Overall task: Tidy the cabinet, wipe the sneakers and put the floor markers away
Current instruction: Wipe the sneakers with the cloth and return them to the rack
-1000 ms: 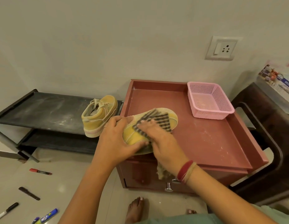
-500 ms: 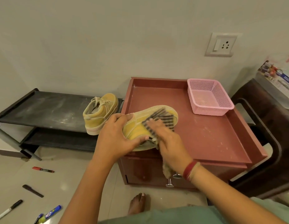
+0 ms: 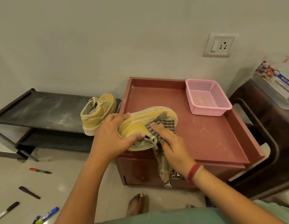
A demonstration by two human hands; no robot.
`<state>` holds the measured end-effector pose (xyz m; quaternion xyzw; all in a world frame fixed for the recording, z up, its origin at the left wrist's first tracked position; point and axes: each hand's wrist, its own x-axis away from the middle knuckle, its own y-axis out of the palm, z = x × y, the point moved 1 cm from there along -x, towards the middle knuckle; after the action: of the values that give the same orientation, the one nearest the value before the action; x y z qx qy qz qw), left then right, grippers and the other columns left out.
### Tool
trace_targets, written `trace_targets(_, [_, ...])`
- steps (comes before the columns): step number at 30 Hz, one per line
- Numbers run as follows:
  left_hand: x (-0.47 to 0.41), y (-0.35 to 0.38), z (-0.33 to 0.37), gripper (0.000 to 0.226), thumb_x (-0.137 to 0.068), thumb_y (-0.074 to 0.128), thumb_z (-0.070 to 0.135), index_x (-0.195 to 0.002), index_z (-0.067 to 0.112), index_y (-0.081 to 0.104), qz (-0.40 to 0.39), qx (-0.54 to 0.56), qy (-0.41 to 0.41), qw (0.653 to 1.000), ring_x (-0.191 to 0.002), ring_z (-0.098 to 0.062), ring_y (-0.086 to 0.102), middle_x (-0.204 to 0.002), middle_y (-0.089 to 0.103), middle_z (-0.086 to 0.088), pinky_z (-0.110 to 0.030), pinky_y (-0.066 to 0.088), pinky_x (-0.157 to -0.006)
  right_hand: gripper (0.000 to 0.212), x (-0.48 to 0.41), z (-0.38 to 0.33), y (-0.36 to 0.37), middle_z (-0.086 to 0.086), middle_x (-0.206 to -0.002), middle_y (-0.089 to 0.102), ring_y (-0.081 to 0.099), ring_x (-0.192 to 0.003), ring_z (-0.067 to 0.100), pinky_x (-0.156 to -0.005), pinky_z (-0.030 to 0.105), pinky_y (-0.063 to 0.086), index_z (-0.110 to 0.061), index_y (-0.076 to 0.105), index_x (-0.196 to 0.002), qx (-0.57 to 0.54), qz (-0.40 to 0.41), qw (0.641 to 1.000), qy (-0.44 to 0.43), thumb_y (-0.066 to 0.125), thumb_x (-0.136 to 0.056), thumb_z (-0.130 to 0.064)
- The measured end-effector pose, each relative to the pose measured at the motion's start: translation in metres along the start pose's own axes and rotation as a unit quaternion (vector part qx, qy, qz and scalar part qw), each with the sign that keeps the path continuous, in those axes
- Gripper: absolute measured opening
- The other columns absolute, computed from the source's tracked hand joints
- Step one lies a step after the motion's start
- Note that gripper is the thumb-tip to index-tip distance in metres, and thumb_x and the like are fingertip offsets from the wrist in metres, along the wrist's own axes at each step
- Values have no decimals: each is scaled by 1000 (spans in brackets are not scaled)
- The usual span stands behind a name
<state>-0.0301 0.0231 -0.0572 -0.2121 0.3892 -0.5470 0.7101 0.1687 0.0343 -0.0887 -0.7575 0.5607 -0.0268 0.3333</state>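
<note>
Sneaker (image 3: 137, 126) lies gripped by left hand (image 3: 111, 136), cloth (image 3: 166, 123) under right hand (image 3: 171, 143).

The surface (image 3: 205, 139) carries a pink basket (image 3: 208, 97) at its far right corner and 1 sneaker (image 3: 134, 128) on its side at the near left corner. A second sneaker (image 3: 100, 110) stands at the black shelf's (image 3: 48, 109) right end. Markers (image 3: 40, 170) lie scattered on the floor (image 3: 67, 175).

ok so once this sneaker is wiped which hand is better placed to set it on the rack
Left. The left hand grips the sneaker and is nearer the rack, where the other sneaker sits; the right hand is pressing the cloth on it.
</note>
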Motion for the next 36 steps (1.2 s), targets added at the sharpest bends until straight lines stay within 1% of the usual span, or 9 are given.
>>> trace_targets(2, [-1,-1,0,95,-53,61,81,-131,27,55,-7,-1,0,1000,-108,0,43,-126,52,9,-22,38,-86,59,7,0,3,-8,-141,44,32,-136,6,-113,19,24,-25,42,-135,3,-36,999,-31,40,-86,8])
trace_targets(6, [0,-1,1,94,-52,63,81,-131,29,55,-8,8,-13,1000,-108,2,41,-126,51,11,-22,37,-87,62,-6,17,-9,-15,-137,40,31,-137,10,-110,11,20,-32,37,-132,2,26,997,72,40,-88,11])
trace_targets(9, [0,-2,1,94,-52,65,79,-131,29,54,-14,11,-14,1000,-107,1,42,-125,51,11,-22,36,-85,59,1,3,2,-8,-140,45,33,-136,6,-112,20,25,-28,42,-135,-15,-28,999,-8,40,-87,6])
trace_targets(14, [2,-2,4,92,-54,66,78,-131,27,54,-7,3,-14,1000,-108,1,40,-125,50,10,-21,35,-86,56,-19,12,-9,-15,-134,41,32,-133,2,-113,25,24,-34,44,-129,-8,48,995,86,42,-91,7])
trace_targets(19, [1,-2,2,98,-52,66,81,-132,27,53,-22,-3,-9,1000,-106,2,41,-124,50,10,-20,35,-83,49,-17,-2,3,-9,-138,48,35,-135,6,-113,30,29,-33,46,-131,-55,-33,998,-27,43,-90,-4])
trace_targets(23, [2,-1,2,100,-49,57,84,-132,29,52,-21,-4,-12,1000,-106,2,41,-124,50,11,-21,36,-83,36,-33,19,-6,-9,-145,39,28,-139,9,-114,45,27,-29,49,-132,-77,45,993,79,46,-96,-23])
trace_targets(26, [1,-3,1,98,-48,56,81,-132,29,51,-35,10,-7,999,-105,2,42,-121,47,13,-21,38,-84,32,-28,-12,10,-11,-141,45,27,-139,5,-116,40,22,-29,56,-124,-67,-18,998,10,46,-94,-25])
trace_targets(30, [3,-4,-1,91,-54,58,74,-133,29,50,-43,1,22,999,-108,-3,48,-121,50,9,-24,44,-87,43,-33,-13,8,-11,-153,23,22,-139,1,-116,37,23,-35,48,-132,-5,-51,997,-65,51,-89,-41])
trace_targets(36, [3,-4,-1,91,-53,58,75,-132,31,50,-41,-4,16,999,-108,-1,48,-123,51,10,-20,39,-83,37,-33,-14,17,-30,-147,23,0,-142,2,-114,55,-8,-60,38,-120,43,-45,998,6,34,-84,-63])
